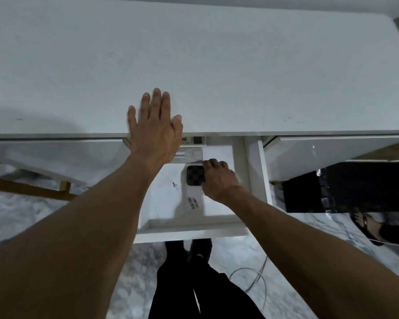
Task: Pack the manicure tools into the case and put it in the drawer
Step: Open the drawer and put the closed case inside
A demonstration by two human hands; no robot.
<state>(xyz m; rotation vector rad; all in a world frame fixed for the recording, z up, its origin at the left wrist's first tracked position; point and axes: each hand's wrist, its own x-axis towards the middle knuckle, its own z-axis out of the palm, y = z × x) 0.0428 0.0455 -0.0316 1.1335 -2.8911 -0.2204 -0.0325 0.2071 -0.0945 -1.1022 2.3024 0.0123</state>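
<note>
Open drawer [251,180] beneath the white desk [217,65]. Right hand [219,179] grips the checkered case [195,175] inside the drawer. Left hand [156,127] lies flat, fingers extended, on the desk edge above the drawer.

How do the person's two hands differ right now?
The left hand lies flat and spread on the white desk; the right hand is curled, down in the open drawer, at the dark checkered case. The left is empty; the right touches the case. Both are bare.
</note>
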